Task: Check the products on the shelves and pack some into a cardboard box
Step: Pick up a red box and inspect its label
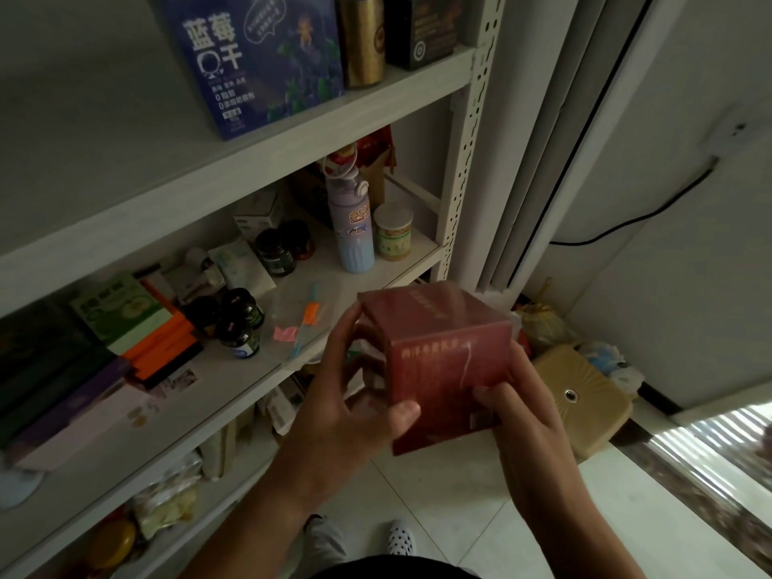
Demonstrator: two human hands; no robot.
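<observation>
A dark red cube-shaped product box [443, 361] with gold lettering, wrapped in clear film, is held in front of the white shelving [234, 152]. My left hand [351, 403] grips its left side, fingers curled over the top edge and thumb on the front face. My right hand [518, 415] grips the lower right corner, fingers curled on the front. No cardboard packing box is in view.
The middle shelf holds a lilac bottle [350, 227], a lidded tub [393, 231], dark jars [238, 323] and flat boxes [138, 328]. A blue box [259, 60] and gold can [362, 39] stand above. A tan case [585, 399] lies on the tiled floor.
</observation>
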